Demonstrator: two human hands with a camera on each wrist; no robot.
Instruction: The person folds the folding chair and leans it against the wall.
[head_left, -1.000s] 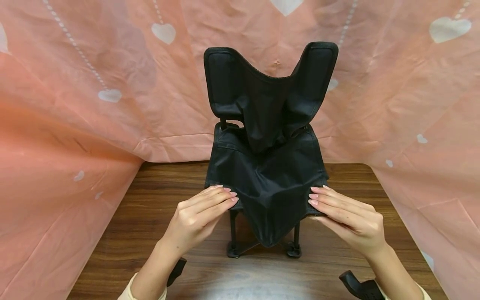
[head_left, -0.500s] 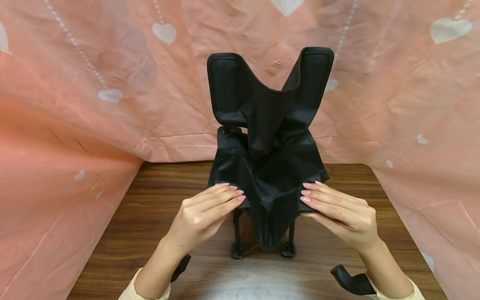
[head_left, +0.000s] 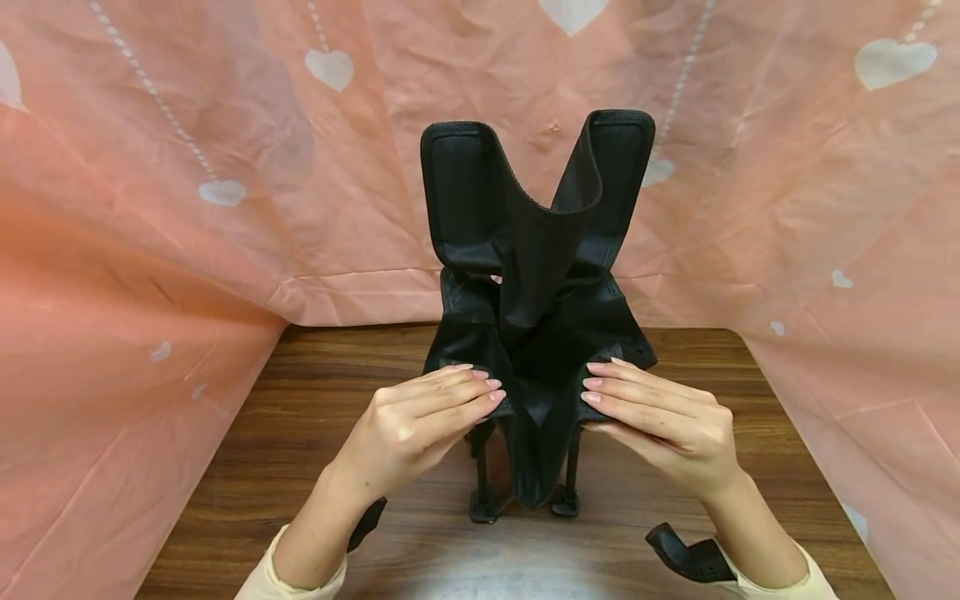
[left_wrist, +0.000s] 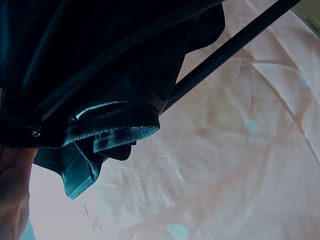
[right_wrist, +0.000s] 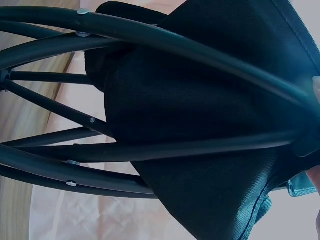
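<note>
A black folding chair (head_left: pixel 540 358) stands half folded in the middle of the head view, its fabric seat sagging in a deep V between its two front corners. My left hand (head_left: pixel 420 421) grips the left front corner of the seat, fingers on top. On the other side my right hand (head_left: pixel 667 425) holds the right front corner the same way, its thumb underneath. Behind them the backrest (head_left: pixel 461 192) rises, creased down its centre. In the right wrist view the dark frame tubes (right_wrist: pixel 165 42) cross under the seat. The left wrist view shows the seat edge (left_wrist: pixel 110 122) and a strap loop.
The chair's front feet (head_left: pixel 483 507) rest on a brown wood-grain floor (head_left: pixel 315 400). Pink curtains (head_left: pixel 225 283) with white hearts hang behind and on both sides. Black wrist mounts (head_left: pixel 690 557) sit by the cream sleeves.
My hands have moved closer together, drawing the seat corners inward. The seat sags deeper, the backrest folds narrower and sinks lower, and the front legs stand nearer each other.
</note>
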